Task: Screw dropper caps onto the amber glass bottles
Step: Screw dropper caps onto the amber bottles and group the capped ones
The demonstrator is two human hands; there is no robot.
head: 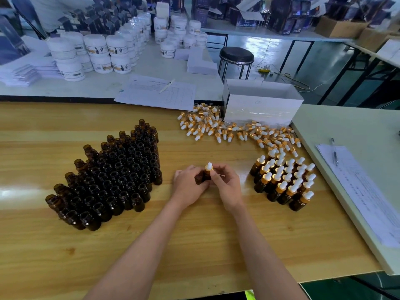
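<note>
Head view: two bare forearms reach in from the lower edge over a wooden table (151, 234).
Left hand (189, 184): fingers curled round the body of one amber bottle (205, 178), holding it upright; whether its base touches the tabletop cannot be told.
Right hand (228, 184): thumb and fingertips pinch the gold collar of the dropper cap (209, 167), which sits on that bottle's neck with its white bulb pointing up.
Held bottle, position: about mid-table, between the two bottle groups.
Open bottles (116, 176): dense block, upright and uncapped, left of the hands.
Capped bottles (283, 180): smaller cluster, upright, white bulbs on top, right of the hands and near the table's right edge.
Loose caps (227, 128): scattered heap behind the capped cluster, running along the foot of the white box (259, 105).
White box, state: top open, at the far right of the wooden table.
Paperwork: printed sheet (155, 94) with a pen (166, 85) on it at the far edge; second sheet (363, 191) with its own pen on the pale table to the right.
Background: white jars (97, 50) stacked on the far table; black stool (236, 56) on the floor.
</note>
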